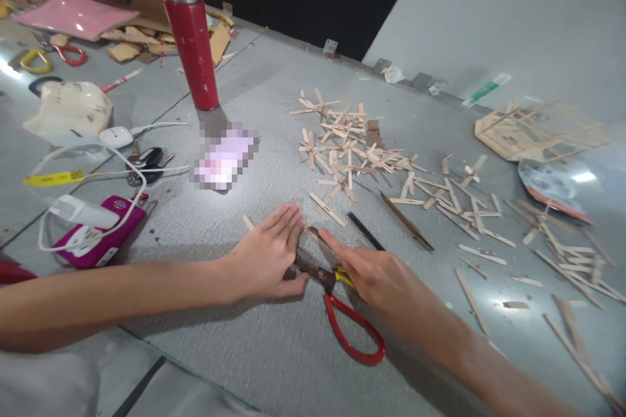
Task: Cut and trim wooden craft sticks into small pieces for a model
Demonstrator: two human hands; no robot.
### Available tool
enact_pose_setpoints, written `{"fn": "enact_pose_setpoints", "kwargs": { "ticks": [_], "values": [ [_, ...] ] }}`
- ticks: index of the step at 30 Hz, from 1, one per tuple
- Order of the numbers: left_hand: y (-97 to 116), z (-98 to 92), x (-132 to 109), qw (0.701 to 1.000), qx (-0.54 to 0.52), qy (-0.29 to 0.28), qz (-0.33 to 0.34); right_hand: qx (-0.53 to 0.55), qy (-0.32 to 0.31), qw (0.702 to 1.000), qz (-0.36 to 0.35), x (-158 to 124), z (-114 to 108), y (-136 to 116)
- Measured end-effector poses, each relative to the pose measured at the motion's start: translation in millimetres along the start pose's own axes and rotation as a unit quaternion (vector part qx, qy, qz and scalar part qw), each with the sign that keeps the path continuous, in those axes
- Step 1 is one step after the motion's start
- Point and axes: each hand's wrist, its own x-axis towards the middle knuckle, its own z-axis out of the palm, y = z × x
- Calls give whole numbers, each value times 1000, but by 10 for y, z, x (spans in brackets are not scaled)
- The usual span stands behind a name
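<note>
My left hand [267,247] presses down on the grey table, fingers together, holding a thin wooden stick [248,222] whose end pokes out on the left. Beside it my right hand [369,267] is closed with the index finger stretched forward. Under that fingertip shows the dark tip of a blade-like tool [314,232], against the wood; the rest is hidden in the hand. Scissors [320,273] with one red and one yellow handle lie between the hands. Their blade ends run under my left hand, and my right hand covers part of the yellow handle.
Many wooden stick pieces [342,137] are strewn beyond and to the right. A brown pointed tool [405,220] and a black rod [366,230] lie near my right hand. A red flask [193,52], a blurred phone [225,159], cables and a purple box [102,231] stand leftward; a wooden frame [533,130], far right.
</note>
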Motion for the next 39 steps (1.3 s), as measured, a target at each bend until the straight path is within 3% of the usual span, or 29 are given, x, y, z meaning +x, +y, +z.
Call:
{"fn": "enact_pose_setpoints", "kwargs": {
  "ticks": [14,19,26,30,34,36,39],
  "values": [
    [-6,-5,-2,1000,2,1,1,-24,-10,1000,11,5,-2,-30],
    [-2,20,3,1000,2,1,6,-151,-69,986,29,45,-63,-148],
    [-10,9,4,1000,-1,6,11,-218,-136,966,-7,249,-317,-271],
    [-24,11,0,999,-11,30,10,-192,-145,970,-44,443,-605,-236],
    [-35,14,-6,999,-17,37,6,-162,-199,965,-62,656,-893,-222],
    [-39,21,-10,999,-18,40,3,-158,-211,962,-71,692,-940,-221],
    [-46,37,-16,998,-16,53,5,-172,-192,964,-69,606,-821,-203]
  ]
}}
